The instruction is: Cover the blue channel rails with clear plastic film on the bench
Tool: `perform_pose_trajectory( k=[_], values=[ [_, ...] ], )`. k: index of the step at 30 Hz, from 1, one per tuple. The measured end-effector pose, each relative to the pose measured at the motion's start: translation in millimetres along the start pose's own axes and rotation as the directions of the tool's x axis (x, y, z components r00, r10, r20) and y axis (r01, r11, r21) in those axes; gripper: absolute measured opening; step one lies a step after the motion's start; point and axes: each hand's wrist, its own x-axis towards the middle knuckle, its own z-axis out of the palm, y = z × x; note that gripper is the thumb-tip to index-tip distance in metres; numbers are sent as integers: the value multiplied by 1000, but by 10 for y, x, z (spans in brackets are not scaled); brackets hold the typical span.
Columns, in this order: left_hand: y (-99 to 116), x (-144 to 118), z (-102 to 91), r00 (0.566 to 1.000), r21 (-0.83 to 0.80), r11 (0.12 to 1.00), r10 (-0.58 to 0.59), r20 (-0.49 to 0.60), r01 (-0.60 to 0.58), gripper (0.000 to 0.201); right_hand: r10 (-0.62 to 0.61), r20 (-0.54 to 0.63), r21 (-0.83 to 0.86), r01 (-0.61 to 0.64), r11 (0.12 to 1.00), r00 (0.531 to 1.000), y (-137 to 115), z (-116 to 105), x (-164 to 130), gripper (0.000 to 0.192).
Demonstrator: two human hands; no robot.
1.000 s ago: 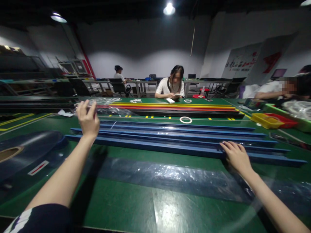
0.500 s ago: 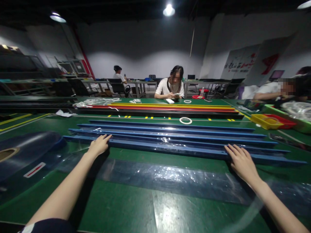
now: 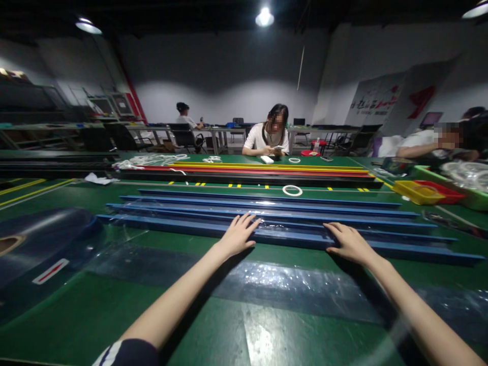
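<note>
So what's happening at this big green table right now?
A person leans over a green table with both hands flat on a bundle of long blue rails. The left hand and the right hand press on the nearest rail, which looks covered in clear plastic film. Beyond lie red and yellow rails and a white tape ring. Another person sits across the table.
</note>
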Motion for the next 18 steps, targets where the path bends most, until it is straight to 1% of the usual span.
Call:
perform_pose_trajectory(
  k=[3,5,7,13,18],
  values=[
    [142,113,130,997,-15,998,57,-49,-57,63,-28,90,62,23,998,996,34,-11,119,75],
    [154,125,205,994,-12,997,73,-79,-74,56,-35,94,72,28,997,995,57,4,148,77],
    [134,109,251,990,-7,996,85,-111,-87,51,-39,74,73,34,997,997,79,23,148,78],
    [59,49,247,982,-36,994,98,-162,-105,44,-48,52,87,43,995,997,68,28,119,77],
    [-87,-77,223,983,-63,993,86,-160,-97,44,-71,21,73,69,995,997,-152,-15,142,73]
  ],
)
